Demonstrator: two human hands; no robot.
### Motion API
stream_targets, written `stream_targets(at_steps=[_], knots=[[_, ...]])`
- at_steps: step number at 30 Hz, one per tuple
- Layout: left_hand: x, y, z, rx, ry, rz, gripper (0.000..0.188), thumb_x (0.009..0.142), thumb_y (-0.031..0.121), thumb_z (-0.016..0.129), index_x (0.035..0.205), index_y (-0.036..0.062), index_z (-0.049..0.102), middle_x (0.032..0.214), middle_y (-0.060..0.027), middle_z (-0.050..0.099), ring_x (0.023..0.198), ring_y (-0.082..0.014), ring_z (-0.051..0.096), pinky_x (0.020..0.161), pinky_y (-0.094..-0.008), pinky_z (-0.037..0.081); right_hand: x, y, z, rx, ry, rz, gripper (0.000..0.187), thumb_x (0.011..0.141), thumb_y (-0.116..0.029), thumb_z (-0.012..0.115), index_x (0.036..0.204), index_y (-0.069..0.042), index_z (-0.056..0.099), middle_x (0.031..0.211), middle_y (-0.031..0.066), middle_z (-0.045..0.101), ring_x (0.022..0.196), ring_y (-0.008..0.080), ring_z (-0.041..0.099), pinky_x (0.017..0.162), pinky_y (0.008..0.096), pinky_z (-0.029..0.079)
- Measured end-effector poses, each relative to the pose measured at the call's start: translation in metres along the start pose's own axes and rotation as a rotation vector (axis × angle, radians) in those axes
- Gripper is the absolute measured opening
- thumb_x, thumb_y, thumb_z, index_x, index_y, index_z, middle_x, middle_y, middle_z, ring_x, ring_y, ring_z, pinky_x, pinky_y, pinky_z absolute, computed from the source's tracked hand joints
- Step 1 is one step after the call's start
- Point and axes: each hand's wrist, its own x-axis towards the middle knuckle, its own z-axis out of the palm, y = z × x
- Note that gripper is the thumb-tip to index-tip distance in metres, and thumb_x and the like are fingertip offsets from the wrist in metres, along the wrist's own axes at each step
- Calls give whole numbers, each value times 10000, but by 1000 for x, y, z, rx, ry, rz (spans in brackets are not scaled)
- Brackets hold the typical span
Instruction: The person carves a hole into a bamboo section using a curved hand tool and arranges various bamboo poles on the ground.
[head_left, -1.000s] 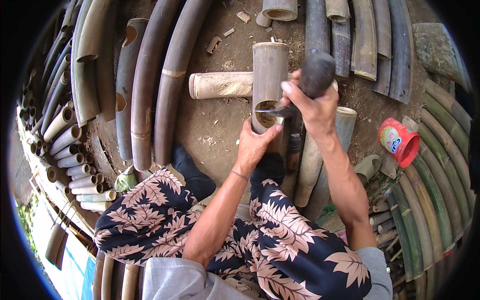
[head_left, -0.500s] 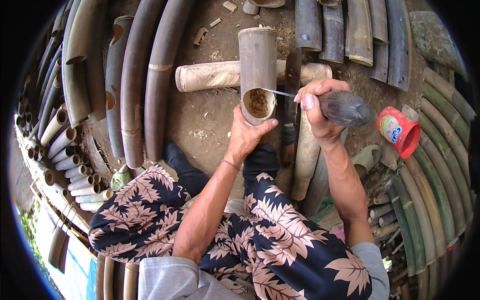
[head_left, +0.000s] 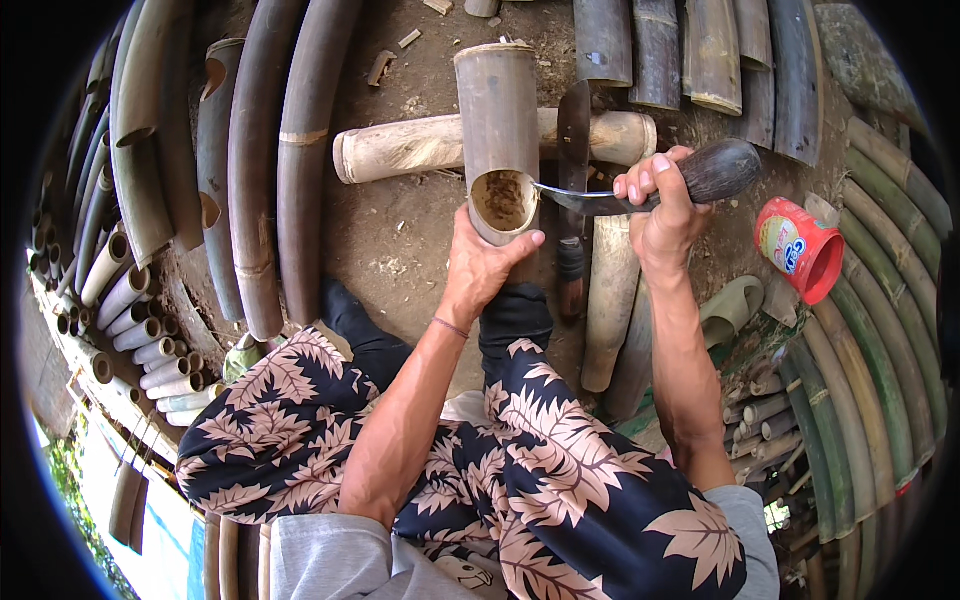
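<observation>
At the bamboo tube [head_left: 497,120] rim, right hand [head_left: 660,215] sets blade [head_left: 560,190].

Both bare forearms come up from the bottom edge, left hand [head_left: 487,262] wrapped with its thumb hooked over to the right and a thin band on that wrist, right hand [head_left: 660,205] out to the side in a tight fist, knuckles up, wrist bent slightly inward.
</observation>
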Motion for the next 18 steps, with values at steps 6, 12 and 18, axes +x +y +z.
stream_targets(at_steps=[6, 12, 18], knots=[[-2, 4, -1, 32, -14, -13, 991, 689, 292, 920, 1389, -103, 341, 1277, -189, 586, 1177, -242, 581, 1023, -355, 475, 5, 2, -12, 75, 169, 217, 89, 889, -24, 616, 851, -40, 538, 672, 45, 537, 555, 143, 520, 557, 365, 499], [-4, 12, -11, -59, -107, -53, 1012, 689, 305, 930, 1419, -79, 343, 1310, -167, 562, 1211, -235, 552, 1054, -351, 441, -44, -20, 4, -176, -96, -81, 82, 874, -30, 633, 948, -53, 605, 738, 57, 600, 660, 169, 601, 624, 343, 521], [-4, 10, -21, -193, -222, -46, 1023, 702, 313, 929, 1450, -47, 330, 1327, -150, 551, 1238, -239, 531, 1086, -358, 409, -95, -22, 4, -694, -1052, -597, 220, 714, -166, 724, 875, -56, 622, 878, 58, 588, 799, 240, 599, 762, 393, 497]])
